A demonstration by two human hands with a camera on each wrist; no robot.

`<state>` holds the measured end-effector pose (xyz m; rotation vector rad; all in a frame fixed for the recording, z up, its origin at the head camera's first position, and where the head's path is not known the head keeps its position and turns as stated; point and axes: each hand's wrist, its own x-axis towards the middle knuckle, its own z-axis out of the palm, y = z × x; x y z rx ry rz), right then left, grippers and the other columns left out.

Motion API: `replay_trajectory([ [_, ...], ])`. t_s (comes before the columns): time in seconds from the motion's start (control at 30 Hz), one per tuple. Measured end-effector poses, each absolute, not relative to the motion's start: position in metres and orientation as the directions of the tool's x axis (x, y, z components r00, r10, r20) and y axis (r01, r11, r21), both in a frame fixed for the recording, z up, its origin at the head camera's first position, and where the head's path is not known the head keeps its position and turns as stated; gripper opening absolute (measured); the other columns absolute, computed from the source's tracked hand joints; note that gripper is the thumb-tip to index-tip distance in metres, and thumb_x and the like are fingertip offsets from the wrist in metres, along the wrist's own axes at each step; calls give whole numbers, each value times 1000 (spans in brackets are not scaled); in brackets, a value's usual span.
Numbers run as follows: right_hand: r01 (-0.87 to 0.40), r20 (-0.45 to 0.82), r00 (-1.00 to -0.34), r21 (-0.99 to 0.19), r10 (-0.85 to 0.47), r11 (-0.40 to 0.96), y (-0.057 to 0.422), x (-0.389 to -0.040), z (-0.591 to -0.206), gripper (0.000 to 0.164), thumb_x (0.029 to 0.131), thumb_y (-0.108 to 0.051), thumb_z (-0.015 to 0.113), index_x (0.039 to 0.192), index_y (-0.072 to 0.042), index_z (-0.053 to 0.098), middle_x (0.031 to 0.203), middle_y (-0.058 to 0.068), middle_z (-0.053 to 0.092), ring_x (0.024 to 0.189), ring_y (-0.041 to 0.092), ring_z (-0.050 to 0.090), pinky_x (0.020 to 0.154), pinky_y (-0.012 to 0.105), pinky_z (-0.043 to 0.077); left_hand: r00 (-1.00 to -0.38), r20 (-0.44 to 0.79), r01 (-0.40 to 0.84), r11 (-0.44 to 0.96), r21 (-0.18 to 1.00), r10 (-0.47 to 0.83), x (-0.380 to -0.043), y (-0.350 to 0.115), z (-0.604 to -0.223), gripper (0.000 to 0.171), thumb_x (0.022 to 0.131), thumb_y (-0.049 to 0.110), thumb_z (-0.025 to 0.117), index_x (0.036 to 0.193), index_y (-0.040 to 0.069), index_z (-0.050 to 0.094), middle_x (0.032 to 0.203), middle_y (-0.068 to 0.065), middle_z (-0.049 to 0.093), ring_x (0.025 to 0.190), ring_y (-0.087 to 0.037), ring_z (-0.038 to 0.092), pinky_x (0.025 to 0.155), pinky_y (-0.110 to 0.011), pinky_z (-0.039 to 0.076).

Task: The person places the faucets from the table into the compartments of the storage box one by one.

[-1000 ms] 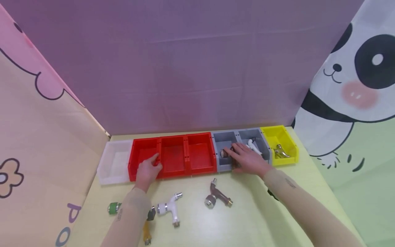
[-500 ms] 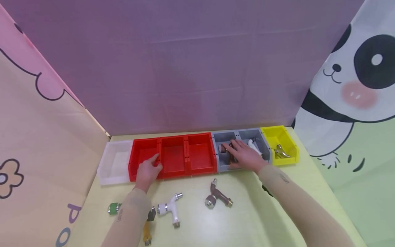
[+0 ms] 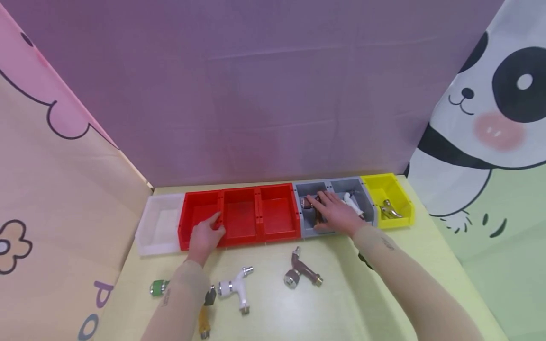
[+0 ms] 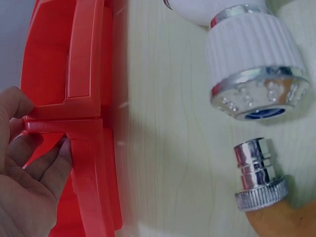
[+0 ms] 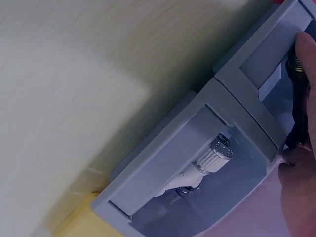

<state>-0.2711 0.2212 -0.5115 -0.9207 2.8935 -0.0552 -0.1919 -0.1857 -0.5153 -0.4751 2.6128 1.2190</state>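
Pale wood-grain table [image 3: 341,298] bears red bins [image 3: 258,208], purple cloth [image 3: 264,94] behind

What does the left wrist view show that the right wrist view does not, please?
Only the left wrist view: the left hand, plus a white-handled tap and an orange tap, both cropped.
Only the right wrist view: the right hand holding a dark tap, grey bins, a white tap inside one, and a yellow bin.
Both: pale tabletop and red bins, just a sliver in the right wrist view.
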Motion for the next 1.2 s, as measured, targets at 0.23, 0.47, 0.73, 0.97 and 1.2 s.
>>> replay_trajectory([
  [0.23, -562, -72, -819, -105, -570, 820, 220, -269, -510, 95, 86, -50, 78, 163, -23, 29, 164, 20, 33, 151, 53, 19, 122, 65, 16, -925, -326, -375, 603, 705, -193, -192, -187, -515, 70, 97, 24, 70, 159, 20, 38, 126, -13, 65, 92, -25, 59, 67, -24, 55],
  [0.47, -520, 99, -854, -179, -510, 835, 241, -264, -513, 69, 99, -31, 69, 156, -5, 41, 153, 25, 47, 141, 50, 41, 117, 62, 32, -942, -301, -321, 652, 687, -147, -190, -188, -519, 70, 100, 26, 66, 162, 20, 33, 118, -14, 68, 92, -28, 61, 71, -29, 57],
  [0.73, -256, 39, -961, -502, -274, 826, 261, -262, -512, 64, 103, -25, 61, 157, -1, 35, 144, 28, 55, 114, 46, 65, 99, 60, 50, -970, -238, -205, 722, 661, -57, -181, -175, -518, 75, 98, 27, 68, 162, 17, 31, 171, -13, 12, 146, -45, 33, 93, -51, 58],
  [0.97, -52, -129, -978, -617, -165, 785, 267, -267, -511, 57, 105, -30, 57, 151, 2, 45, 142, 27, 57, 125, 43, 60, 103, 56, 50, -990, -140, -71, 820, 567, 10, -160, -135, -496, 75, 95, 33, 73, 159, 19, 38, 169, -12, 22, 154, -45, 16, 104, -64, 46],
  [1.2, 78, -270, -954, -649, -133, 757, 266, -270, -506, 56, 105, -34, 58, 150, -2, 48, 145, 26, 55, 126, 40, 59, 103, 53, 51, -980, -175, -25, 824, 566, 91, -138, -86, -489, 78, 89, 46, 77, 157, 24, 44, 165, -7, 34, 153, -39, 25, 105, -65, 46],
])
